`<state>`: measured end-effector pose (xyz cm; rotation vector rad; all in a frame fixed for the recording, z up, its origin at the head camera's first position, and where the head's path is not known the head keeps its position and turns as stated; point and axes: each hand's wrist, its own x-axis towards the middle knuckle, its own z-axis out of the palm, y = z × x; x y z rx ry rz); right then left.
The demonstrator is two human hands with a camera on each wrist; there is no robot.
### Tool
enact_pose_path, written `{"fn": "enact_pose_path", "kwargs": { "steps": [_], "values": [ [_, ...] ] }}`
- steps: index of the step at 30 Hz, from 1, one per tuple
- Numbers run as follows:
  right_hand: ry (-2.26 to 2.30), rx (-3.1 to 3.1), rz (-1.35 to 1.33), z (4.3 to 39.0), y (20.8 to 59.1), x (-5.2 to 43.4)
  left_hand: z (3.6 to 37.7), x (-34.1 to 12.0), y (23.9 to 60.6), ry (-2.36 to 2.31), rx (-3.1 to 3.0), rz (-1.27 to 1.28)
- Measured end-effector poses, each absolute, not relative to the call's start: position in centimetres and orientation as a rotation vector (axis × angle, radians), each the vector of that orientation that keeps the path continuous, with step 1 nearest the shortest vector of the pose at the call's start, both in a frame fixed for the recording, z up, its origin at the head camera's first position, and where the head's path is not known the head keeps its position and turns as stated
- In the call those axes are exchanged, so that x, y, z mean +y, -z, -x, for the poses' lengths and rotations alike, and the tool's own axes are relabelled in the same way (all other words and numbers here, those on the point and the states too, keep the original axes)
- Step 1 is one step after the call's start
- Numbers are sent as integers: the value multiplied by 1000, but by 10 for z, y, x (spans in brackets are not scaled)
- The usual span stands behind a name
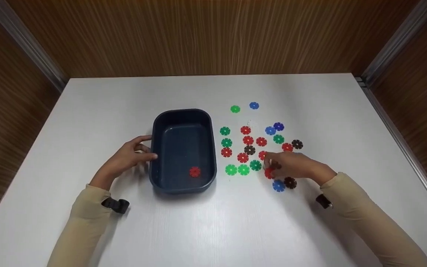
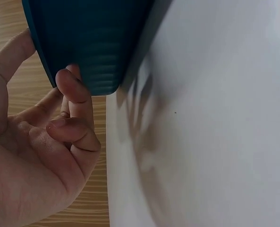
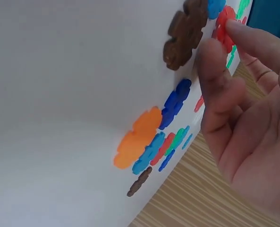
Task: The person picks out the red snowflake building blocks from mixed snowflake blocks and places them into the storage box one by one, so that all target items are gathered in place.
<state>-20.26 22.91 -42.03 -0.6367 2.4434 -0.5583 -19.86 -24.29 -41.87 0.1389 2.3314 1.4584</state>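
1. Head view: a dark blue tub (image 1: pixel 182 111) is seen standing on the white table (image 1: pixel 124 230), with one red disc (image 1: pixel 195 171) lying inside it near its near end. The left hand (image 1: pixel 126 158) is laid against the tub's left wall, the fingers touching the rim and outer side. To the right of the tub, red, green, blue, brown and white toothed discs (image 1: pixel 248 140) are scattered flat on the table. The right hand (image 1: pixel 291 165) is held low over the near part of that scatter, and a red toothed disc (image 1: pixel 269 173) is pinched at its fingertips. A blue disc (image 1: pixel 278 185) and a brown disc (image 1: pixel 290 182) are seen just beside the hand.

2. Left wrist view: the tub's ribbed outer wall (image 2: pixel 90 42) is touched by the fingertips (image 2: pixel 69 82), the thumb lying along the wall; the two outer fingers are curled loosely towards the palm.

3. Right wrist view: the red toothed disc (image 3: pixel 223 26) is gripped between thumb and forefinger (image 3: pixel 253 40), just off the table. A brown disc (image 3: pixel 184 33) lies close beside it, while blue, orange and green ones are seen farther along.
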Motion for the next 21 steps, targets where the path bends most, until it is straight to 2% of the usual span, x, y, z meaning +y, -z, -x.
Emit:
{"fn": "enact_pose_path", "kwargs": {
  "steps": [11, 21],
  "values": [
    [544, 2483, 649, 203, 420, 232, 200, -242, 418, -1438, 2345, -139],
    [746, 2498, 703, 208, 408, 229, 197, -242, 420, -1479, 2323, -138]
  ]
}}
